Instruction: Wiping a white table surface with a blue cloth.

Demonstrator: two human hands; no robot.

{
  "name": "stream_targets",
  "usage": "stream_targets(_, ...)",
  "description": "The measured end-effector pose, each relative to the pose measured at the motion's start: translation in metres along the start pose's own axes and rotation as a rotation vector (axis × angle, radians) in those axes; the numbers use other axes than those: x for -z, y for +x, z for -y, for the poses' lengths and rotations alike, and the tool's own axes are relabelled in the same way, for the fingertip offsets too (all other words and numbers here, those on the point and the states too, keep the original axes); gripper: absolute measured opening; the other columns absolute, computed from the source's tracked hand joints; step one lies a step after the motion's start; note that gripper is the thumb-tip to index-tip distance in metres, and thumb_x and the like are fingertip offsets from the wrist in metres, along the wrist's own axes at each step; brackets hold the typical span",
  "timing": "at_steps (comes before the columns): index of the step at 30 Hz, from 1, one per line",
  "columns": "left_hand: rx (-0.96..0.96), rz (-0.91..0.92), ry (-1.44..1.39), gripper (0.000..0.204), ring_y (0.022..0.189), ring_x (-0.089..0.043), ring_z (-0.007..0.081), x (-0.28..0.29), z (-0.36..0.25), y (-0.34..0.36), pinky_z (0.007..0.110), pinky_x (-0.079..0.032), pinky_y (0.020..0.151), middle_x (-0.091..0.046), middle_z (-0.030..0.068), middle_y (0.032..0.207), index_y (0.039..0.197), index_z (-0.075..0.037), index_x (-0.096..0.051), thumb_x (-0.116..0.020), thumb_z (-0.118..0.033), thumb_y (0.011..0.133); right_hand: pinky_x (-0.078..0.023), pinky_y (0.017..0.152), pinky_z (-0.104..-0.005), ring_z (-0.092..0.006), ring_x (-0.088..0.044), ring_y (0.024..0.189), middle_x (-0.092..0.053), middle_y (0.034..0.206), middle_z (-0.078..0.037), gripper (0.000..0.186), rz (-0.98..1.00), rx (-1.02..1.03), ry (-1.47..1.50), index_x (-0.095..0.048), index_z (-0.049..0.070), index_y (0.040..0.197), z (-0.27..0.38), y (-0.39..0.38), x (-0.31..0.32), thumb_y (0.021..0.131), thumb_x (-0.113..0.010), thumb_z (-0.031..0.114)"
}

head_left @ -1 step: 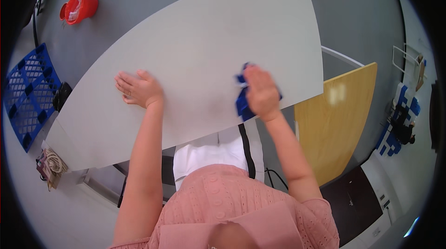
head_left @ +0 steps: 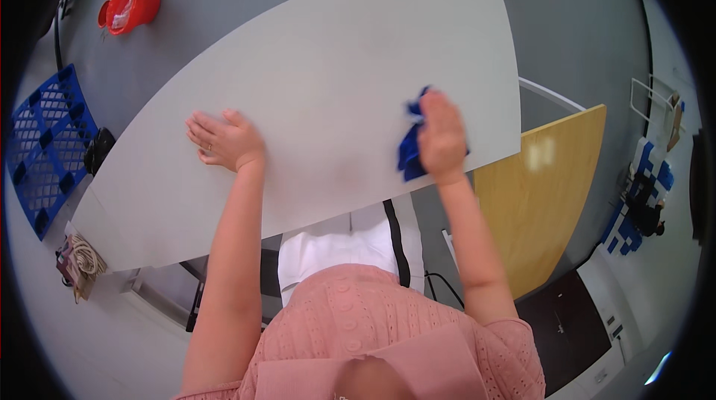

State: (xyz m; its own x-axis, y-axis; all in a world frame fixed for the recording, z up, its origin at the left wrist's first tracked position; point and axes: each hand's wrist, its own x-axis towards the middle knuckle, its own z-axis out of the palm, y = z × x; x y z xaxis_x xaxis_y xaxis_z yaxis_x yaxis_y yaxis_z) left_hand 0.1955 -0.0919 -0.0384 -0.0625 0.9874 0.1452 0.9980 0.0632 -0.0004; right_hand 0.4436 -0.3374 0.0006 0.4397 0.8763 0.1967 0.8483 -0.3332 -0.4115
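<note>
Far left: blue lattice pallet on the floor. Nearer, by the table's left corner, a coil of pale rope. Red bucket farther off, beyond the curved far edge. White tabletop spans the middle. Left hand palm down on its left part, fingers loosely spread, slightly bent, nothing held; ring on one finger. Blue cloth lies bunched on the tabletop at right, close to the near edge. Right hand covers its right part, fingers together, nearly straight; cannot tell whether they grip it. Right of the table, lower: yellow wooden panel.
</note>
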Motion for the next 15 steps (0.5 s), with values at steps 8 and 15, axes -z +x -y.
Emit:
stream_targets(8, -0.018, -0.011, 0.005, 0.063, 0.144, -0.023, 0.0342, 0.003, -0.011, -0.004, 0.056, -0.019, 0.109, -0.029, 0.0183, 0.154, 0.145, -0.004, -0.033, -0.041, -0.037, 0.093, -0.031, 0.113, -0.0430, -0.0373, -0.039, 0.134, -0.046, 0.143, -0.023, 0.063, -0.315, -0.516, -0.420, -0.047, -0.010, 0.132, -0.080, 0.152, -0.050, 0.093, -0.053, 0.039)
stream_targets(15, -0.011, -0.028, -0.032, 0.064, 0.144, -0.022, 0.0346, 0.000, -0.019, -0.011, 0.058, -0.019, 0.109, -0.027, 0.0177, 0.155, 0.146, -0.004, -0.032, -0.045, -0.038, 0.093, -0.033, 0.112, -0.0392, -0.0231, -0.047, 0.132, -0.053, 0.141, -0.010, 0.044, 0.086, 0.313, 0.051, -0.055, 0.003, 0.132, 0.109, 0.168, -0.121, 0.093, -0.046, 0.021)
